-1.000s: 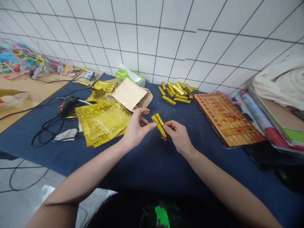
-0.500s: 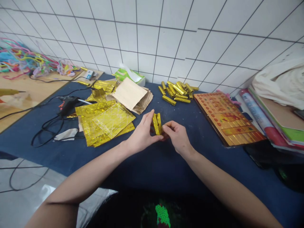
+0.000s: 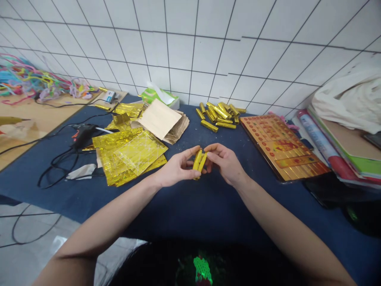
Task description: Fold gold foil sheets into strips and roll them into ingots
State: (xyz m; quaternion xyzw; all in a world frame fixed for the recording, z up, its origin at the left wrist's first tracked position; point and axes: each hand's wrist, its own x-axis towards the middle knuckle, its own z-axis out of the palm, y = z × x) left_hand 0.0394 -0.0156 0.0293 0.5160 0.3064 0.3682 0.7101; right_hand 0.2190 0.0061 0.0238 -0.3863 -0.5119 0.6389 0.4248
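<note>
Between my two hands is a folded gold foil paper (image 3: 199, 160), narrow and creased lengthwise into two ridges. My left hand (image 3: 175, 168) grips its left side, with the thumb across the near end and the index finger at the far end. On the other side, my right hand (image 3: 225, 162) pinches its right edge near the far end; some of those fingertips are hidden behind it. Flat gold foil sheets (image 3: 138, 153) lie left of my hands, beside a stack of brown paper (image 3: 160, 119). Beyond my hands is a pile of rolled gold foil pieces (image 3: 220, 113).
A black glue gun (image 3: 85, 134) with a looping cord lies at the left. Behind the paper stack is a green tissue pack (image 3: 157, 95). A printed gold-orange packet (image 3: 284, 147) lies at the right, beside a red-and-blue tube (image 3: 320, 139). Colourful pipe cleaners (image 3: 44, 81) fill the far left.
The folded gold paper has tilted to the right and its two ridges now show more rounded. My right fingers have moved up to its far end, and my left thumb now lies over its near end.
</note>
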